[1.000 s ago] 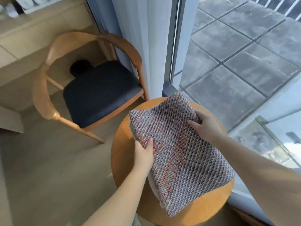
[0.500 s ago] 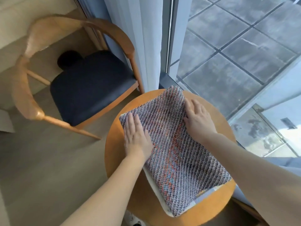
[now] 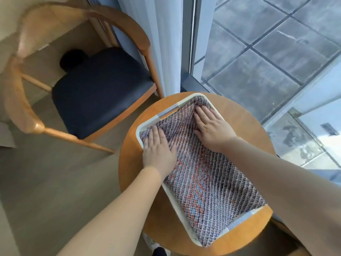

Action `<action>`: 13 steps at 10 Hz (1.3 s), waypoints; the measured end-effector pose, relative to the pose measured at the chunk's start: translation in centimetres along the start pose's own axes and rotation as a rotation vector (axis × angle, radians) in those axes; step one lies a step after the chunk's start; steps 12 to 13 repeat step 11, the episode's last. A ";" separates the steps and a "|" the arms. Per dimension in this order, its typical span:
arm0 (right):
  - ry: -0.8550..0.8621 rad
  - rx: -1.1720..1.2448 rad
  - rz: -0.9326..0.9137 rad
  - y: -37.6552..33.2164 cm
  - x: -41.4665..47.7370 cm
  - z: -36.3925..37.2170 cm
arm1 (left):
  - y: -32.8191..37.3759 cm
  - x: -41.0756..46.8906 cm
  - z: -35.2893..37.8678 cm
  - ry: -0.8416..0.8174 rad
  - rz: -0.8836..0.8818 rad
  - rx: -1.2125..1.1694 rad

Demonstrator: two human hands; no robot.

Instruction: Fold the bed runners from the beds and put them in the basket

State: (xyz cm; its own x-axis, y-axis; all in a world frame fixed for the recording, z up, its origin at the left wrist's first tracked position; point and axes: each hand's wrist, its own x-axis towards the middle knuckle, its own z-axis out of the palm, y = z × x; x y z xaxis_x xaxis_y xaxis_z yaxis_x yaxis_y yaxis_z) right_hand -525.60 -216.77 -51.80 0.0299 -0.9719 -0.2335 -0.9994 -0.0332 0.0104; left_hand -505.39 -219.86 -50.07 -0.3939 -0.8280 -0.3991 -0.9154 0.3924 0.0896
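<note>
A folded woven bed runner [image 3: 208, 180], purple-grey with orange and blue flecks, lies inside a white rectangular basket [image 3: 172, 197] and fills it almost from rim to rim. My left hand [image 3: 158, 150] lies flat on the runner near the basket's left far corner, fingers straight. My right hand [image 3: 212, 126] presses flat on the runner at the far end, fingertips close to the far rim. Neither hand grips the cloth.
The basket stands on a small round wooden table [image 3: 245, 122]. A wooden armchair with a dark seat [image 3: 99, 89] stands to the left. A white curtain [image 3: 166, 43] and a glass door [image 3: 258, 52] rise just behind the table. Wood floor lies at the left.
One second ago both hands held the runner by its edges above the basket. It has since sunk down inside the rim, and both hands have flattened and moved onto its far end.
</note>
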 end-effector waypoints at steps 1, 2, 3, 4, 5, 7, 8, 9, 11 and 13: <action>0.004 -0.024 0.022 0.0 -1.3 -0.1 | 1.1 -1.4 0.0 -0.015 0.115 0.034; -0.027 -0.018 0.044 0.1 -5.8 0.7 | 3.6 -5.5 0.9 -0.199 0.478 0.073; -0.085 -0.015 0.102 -0.2 -10.6 1.5 | 5.2 -8.4 1.7 -0.291 0.632 0.174; -0.129 0.004 0.150 -0.5 -13.5 1.9 | 5.5 -9.7 2.7 -0.322 0.698 0.261; -0.166 -0.014 0.211 -0.9 -16.3 2.9 | 5.2 -10.3 4.0 -0.296 0.717 0.412; -0.184 -0.167 0.273 -1.6 -16.4 3.1 | 5.8 -10.1 4.8 -0.222 0.695 0.517; -0.215 -0.162 0.370 -2.7 -18.6 1.8 | 5.4 -10.8 4.1 -0.209 0.672 0.453; -0.231 -0.141 0.450 -3.9 -20.9 -0.3 | 4.6 -11.8 2.4 -0.154 0.663 0.422; -0.276 0.185 0.666 -8.4 -24.9 -8.2 | 1.8 -15.5 -4.0 -0.032 0.704 0.282; -0.276 0.185 0.666 -8.4 -24.9 -8.2 | 1.8 -15.5 -4.0 -0.032 0.704 0.282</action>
